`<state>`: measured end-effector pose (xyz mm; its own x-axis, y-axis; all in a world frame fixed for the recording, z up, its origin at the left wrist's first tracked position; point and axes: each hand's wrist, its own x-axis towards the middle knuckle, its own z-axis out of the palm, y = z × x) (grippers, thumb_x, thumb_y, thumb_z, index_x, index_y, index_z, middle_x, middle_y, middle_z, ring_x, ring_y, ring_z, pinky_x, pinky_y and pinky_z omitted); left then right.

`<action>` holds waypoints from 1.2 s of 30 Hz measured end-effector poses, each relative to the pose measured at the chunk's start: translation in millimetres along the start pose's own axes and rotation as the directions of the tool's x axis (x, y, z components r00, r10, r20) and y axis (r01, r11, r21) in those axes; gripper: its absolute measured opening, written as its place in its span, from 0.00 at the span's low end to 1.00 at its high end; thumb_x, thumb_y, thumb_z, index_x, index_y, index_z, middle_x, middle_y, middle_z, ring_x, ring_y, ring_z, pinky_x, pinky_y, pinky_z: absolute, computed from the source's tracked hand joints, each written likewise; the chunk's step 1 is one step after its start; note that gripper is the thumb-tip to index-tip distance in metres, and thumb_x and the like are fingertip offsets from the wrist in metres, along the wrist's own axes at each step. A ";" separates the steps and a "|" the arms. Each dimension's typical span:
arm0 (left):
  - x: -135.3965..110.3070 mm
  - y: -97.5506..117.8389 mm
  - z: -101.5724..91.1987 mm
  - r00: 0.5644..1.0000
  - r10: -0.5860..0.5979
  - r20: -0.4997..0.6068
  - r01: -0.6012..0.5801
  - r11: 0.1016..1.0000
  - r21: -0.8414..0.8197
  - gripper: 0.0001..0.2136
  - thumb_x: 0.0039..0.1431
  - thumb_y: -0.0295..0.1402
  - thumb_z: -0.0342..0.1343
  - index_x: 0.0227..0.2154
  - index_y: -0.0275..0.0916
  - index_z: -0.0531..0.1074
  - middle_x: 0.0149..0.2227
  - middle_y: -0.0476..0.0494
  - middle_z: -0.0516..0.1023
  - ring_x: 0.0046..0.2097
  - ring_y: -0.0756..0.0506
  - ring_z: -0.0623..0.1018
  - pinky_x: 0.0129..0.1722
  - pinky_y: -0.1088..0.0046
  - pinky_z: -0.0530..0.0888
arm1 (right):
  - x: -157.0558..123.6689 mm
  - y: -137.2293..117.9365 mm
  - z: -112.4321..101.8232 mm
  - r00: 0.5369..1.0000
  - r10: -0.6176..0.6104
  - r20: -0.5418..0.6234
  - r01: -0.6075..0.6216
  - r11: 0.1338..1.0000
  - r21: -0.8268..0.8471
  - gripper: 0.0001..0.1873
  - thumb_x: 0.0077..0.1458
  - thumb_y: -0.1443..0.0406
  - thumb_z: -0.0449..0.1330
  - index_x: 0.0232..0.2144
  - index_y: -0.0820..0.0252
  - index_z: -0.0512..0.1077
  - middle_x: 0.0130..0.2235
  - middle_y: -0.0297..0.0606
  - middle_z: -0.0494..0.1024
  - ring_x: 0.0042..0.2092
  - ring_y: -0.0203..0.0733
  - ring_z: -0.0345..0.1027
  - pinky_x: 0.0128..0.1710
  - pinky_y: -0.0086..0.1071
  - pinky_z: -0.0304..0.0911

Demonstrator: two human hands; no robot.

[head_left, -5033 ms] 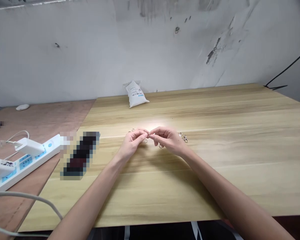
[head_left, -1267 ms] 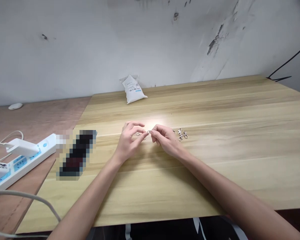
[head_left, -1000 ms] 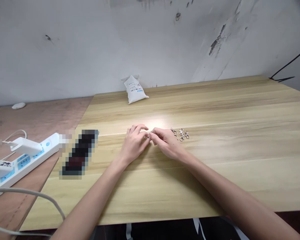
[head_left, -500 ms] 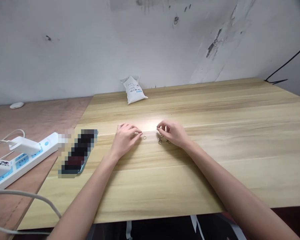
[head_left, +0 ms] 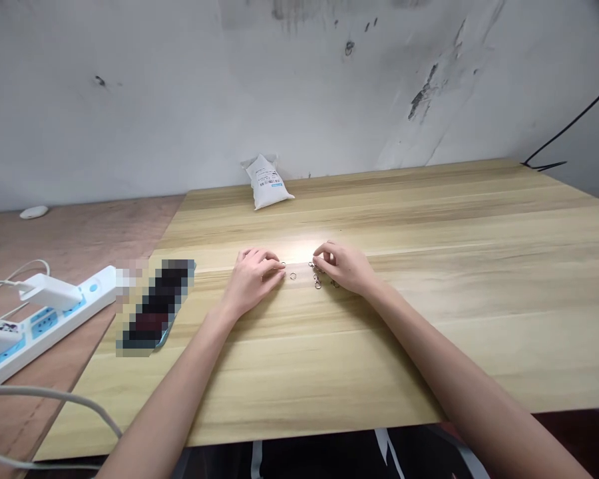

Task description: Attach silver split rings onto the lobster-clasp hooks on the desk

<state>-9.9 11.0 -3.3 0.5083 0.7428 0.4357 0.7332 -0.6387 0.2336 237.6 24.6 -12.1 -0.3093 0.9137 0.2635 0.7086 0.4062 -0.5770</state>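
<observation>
Both of my hands rest on the light wooden table (head_left: 429,319). My left hand (head_left: 253,278) lies with its fingers curled, and its fingertips pinch a small metal ring (head_left: 283,265). Just to the right, a second loose ring (head_left: 293,275) lies on the wood in the gap between the hands. My right hand (head_left: 345,267) is also curled, its fingertips closed on a small silver clasp (head_left: 313,265). More clasps (head_left: 318,283) lie under and beside that hand, partly hidden by it.
A white pouch (head_left: 268,183) leans at the wall behind. To the left are a blurred-out phone (head_left: 157,306), a white power strip (head_left: 44,316) with plugs and a grey cable (head_left: 64,396). A black cable (head_left: 564,136) runs at the far right. The table's front edge is close to me.
My hands, which were joined at the middle working a ring and clasp together, have parted. The right hand moved over the clasps and the left drew back to the rings.
</observation>
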 end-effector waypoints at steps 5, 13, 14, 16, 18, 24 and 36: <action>2.5 4.9 -5.7 0.979 -0.096 -0.181 0.100 0.995 0.017 0.17 0.60 0.35 0.58 0.18 0.38 0.62 0.30 0.46 0.70 0.37 0.45 0.69 0.40 0.66 0.63 | 2.8 1.6 0.1 0.978 -0.022 -0.210 0.026 0.999 0.018 0.18 0.54 0.64 0.56 0.18 0.57 0.53 0.24 0.30 0.61 0.28 0.35 0.53 0.30 0.30 0.50; 3.6 5.5 -13.8 0.894 -0.181 -0.411 0.134 0.981 -0.142 0.27 0.66 0.31 0.48 0.13 0.37 0.44 0.14 0.53 0.51 0.24 0.50 0.55 0.33 0.67 0.55 | -2.8 -24.1 -7.0 0.951 0.082 -0.298 0.011 0.954 0.299 0.32 0.62 0.57 0.53 0.14 0.57 0.40 0.15 0.26 0.43 0.21 0.32 0.40 0.32 0.32 0.53; 3.3 5.1 -13.1 0.890 -0.202 -0.409 0.140 0.974 -0.176 0.26 0.67 0.31 0.47 0.13 0.37 0.44 0.14 0.53 0.50 0.23 0.51 0.54 0.33 0.67 0.55 | -3.7 -26.8 -7.6 0.945 0.109 -0.309 0.001 0.942 0.336 0.33 0.62 0.55 0.52 0.13 0.57 0.40 0.15 0.26 0.43 0.20 0.31 0.39 0.29 0.32 0.52; 2.3 4.5 -10.9 0.883 -0.249 -0.398 0.162 0.957 -0.239 0.26 0.67 0.32 0.46 0.13 0.38 0.44 0.14 0.54 0.49 0.21 0.52 0.53 0.31 0.67 0.56 | -4.7 -29.9 -7.6 0.941 0.164 -0.295 -0.023 0.904 0.427 0.33 0.63 0.52 0.52 0.13 0.56 0.41 0.15 0.26 0.44 0.18 0.29 0.38 0.23 0.31 0.44; 1.0 4.4 -8.2 0.877 -0.296 -0.378 0.186 0.936 -0.300 0.26 0.67 0.34 0.46 0.14 0.38 0.44 0.15 0.54 0.49 0.20 0.53 0.52 0.27 0.68 0.55 | -4.9 -30.4 -6.5 0.948 0.198 -0.249 -0.043 0.857 0.514 0.33 0.63 0.50 0.52 0.13 0.55 0.43 0.15 0.26 0.44 0.18 0.29 0.37 0.20 0.32 0.37; -1.8 7.2 -2.7 0.910 -0.331 -0.248 0.203 0.880 -0.430 0.27 0.68 0.41 0.44 0.15 0.41 0.42 0.15 0.54 0.44 0.17 0.53 0.48 0.20 0.68 0.47 | -3.0 -26.5 -2.9 0.972 0.184 -0.145 -0.060 0.794 0.605 0.33 0.62 0.47 0.51 0.15 0.55 0.43 0.16 0.25 0.43 0.19 0.29 0.36 0.20 0.32 0.34; -0.8 16.6 2.0 0.975 -0.166 -0.148 0.105 0.929 -0.354 0.10 0.67 0.38 0.51 0.38 0.40 0.76 0.20 0.54 0.75 0.19 0.53 0.72 0.25 0.77 0.69 | -4.3 -19.9 1.2 0.990 0.072 -0.122 -0.011 0.898 0.440 0.30 0.64 0.48 0.48 0.16 0.58 0.61 0.16 0.29 0.58 0.20 0.32 0.52 0.23 0.29 0.50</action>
<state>2.8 0.2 -1.5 0.3066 0.8005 0.5150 0.5746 -0.5870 0.5703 224.1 12.6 -2.7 -0.1776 0.9328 0.3135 0.3606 0.3581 -0.8612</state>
